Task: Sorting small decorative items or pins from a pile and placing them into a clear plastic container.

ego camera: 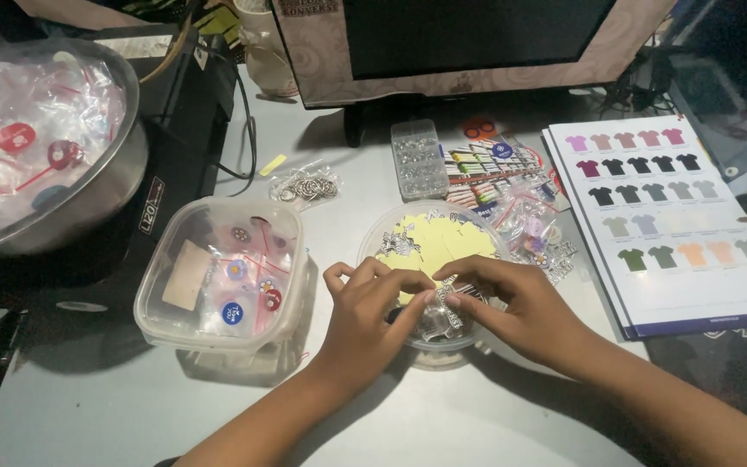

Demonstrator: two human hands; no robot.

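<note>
1. Nearest, both forearms reach in from the bottom edge over the grey table [88, 406], and the two hands meet above a round clear plastic tub [432, 227].
2. Left hand [365, 311] has its fingers curled together, thumb and forefinger pinched on a small clear plastic packet [444, 304] with a dark printed charm inside.
3. Right hand [520, 304] pinches the same packet from the other side, fingertips closed on it just beside the left ones; the packet sits over the tub's near rim.
4. Inside the tub lie pale yellow paper pieces [443, 238] and more small charms.
5. Just left of the hands stands a square clear container [222, 277] holding round badges in little bags and a tan card.
6. To the right lies a printed chart of coloured T-shirts [663, 216], with a heap of small bagged trinkets [538, 229] between it and the tub.
7. Farther back sit a bag of metal rings [304, 186] and a clear blister tray [418, 158].
8. At the far left a steel bowl [101, 186] full of bagged badges rests on a black machine [183, 147]; a monitor [469, 47] stands at the back.
</note>
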